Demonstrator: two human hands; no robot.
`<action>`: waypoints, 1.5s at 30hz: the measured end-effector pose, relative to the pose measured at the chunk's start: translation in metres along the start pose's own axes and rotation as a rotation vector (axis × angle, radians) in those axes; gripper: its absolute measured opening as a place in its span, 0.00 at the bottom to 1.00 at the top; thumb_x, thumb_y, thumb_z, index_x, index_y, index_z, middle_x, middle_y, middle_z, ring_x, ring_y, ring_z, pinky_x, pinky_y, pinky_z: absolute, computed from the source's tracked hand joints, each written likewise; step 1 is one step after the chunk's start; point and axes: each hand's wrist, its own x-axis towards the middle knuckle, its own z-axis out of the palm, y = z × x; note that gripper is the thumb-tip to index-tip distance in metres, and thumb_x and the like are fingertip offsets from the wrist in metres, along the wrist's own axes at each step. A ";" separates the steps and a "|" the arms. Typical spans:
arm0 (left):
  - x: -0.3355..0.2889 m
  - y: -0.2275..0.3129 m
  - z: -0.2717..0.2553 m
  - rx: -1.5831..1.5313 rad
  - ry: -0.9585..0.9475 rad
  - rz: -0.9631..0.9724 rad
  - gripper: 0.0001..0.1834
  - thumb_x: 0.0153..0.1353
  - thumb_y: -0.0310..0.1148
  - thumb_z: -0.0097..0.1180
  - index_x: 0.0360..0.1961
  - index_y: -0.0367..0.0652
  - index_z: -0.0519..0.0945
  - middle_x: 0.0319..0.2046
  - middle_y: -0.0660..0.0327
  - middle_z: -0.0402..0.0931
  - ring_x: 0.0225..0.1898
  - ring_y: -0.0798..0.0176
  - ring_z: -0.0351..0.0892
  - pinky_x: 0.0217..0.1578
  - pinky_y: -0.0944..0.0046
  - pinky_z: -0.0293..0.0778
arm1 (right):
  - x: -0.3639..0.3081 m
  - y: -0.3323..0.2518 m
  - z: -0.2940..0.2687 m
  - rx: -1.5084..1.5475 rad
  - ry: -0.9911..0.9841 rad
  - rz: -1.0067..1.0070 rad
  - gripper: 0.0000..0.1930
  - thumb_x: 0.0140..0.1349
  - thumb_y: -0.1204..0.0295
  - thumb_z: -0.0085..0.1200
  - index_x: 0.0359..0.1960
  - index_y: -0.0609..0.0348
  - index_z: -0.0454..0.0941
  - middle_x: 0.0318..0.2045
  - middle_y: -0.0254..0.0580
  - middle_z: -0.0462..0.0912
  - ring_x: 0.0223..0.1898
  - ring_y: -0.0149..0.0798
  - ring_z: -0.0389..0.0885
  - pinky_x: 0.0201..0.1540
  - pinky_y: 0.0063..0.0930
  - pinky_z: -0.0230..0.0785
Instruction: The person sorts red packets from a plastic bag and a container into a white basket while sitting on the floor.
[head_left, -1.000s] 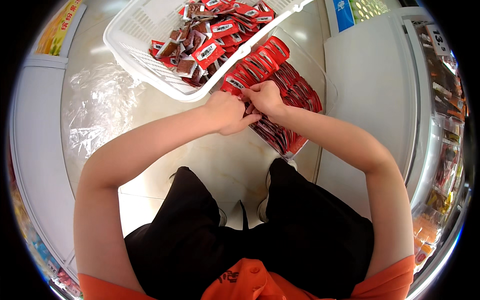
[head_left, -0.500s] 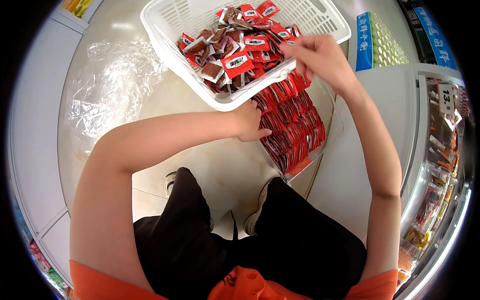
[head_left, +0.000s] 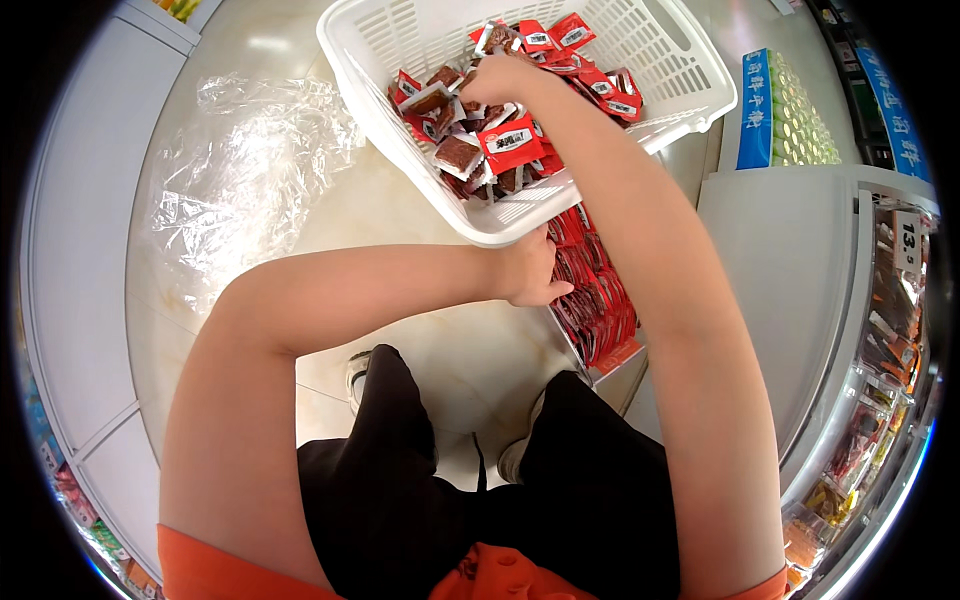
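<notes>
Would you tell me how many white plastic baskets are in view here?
1: the white basket sits at top centre, holding red snack packets; the right hand reaches inside.

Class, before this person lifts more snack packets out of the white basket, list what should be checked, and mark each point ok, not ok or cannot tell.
1. Right hand is down among the red packets in the white basket: ok.
2. Right hand has closed on a packet: cannot tell.
3. Left hand rests against the packed row in the clear box: ok.
4. Room left in that box: cannot tell.
5. Basket sits steady over the box: cannot tell.
6. Loose plastic wrap lies apart from both hands: ok.
</notes>
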 end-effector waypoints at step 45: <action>-0.009 0.010 -0.037 0.158 -0.235 -0.101 0.36 0.63 0.60 0.37 0.49 0.35 0.75 0.44 0.44 0.72 0.48 0.48 0.71 0.47 0.50 0.68 | -0.145 0.111 -0.074 1.635 0.294 0.017 0.06 0.56 0.76 0.57 0.36 0.62 0.78 0.29 0.39 0.79 0.31 0.37 0.78 0.36 0.37 0.75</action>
